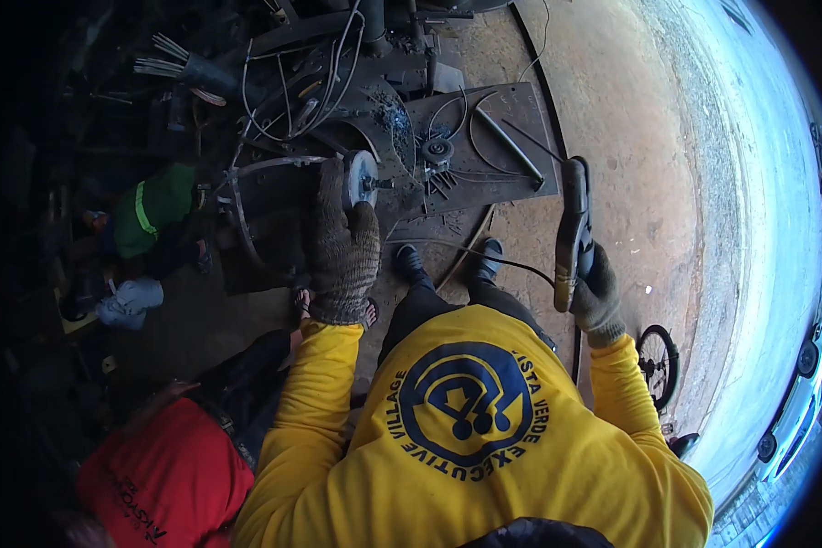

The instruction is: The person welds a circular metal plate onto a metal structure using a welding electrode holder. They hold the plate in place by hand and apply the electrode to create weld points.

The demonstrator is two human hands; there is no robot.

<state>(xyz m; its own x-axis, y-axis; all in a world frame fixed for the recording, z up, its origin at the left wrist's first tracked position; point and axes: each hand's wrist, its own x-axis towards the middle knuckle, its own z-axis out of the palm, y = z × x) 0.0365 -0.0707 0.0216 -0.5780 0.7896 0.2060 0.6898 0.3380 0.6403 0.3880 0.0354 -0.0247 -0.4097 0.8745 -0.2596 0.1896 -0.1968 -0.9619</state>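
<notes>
My left hand (345,251), in a knitted grey-brown work glove, is closed around a round metal disc (363,179) with a short shaft sticking out to the right. The disc stands at the end of a curved metal frame (279,164); whether they are joined is hidden by the glove. Off to the right, my gloved right hand (598,297) grips what looks like a welding electrode holder (572,219), long, dark and worn tan lower down. A thin rod (532,139) slants left from its top end. From its lower part a black cable (511,262) runs left.
A steel plate (511,105) ahead carries a metal tube (511,151), a small round part (437,151) and short rods. Loose wires and scrap crowd the far left. A person in red (169,475) is close at left; another in green (155,210) is beyond. A bicycle wheel (671,365) stands right.
</notes>
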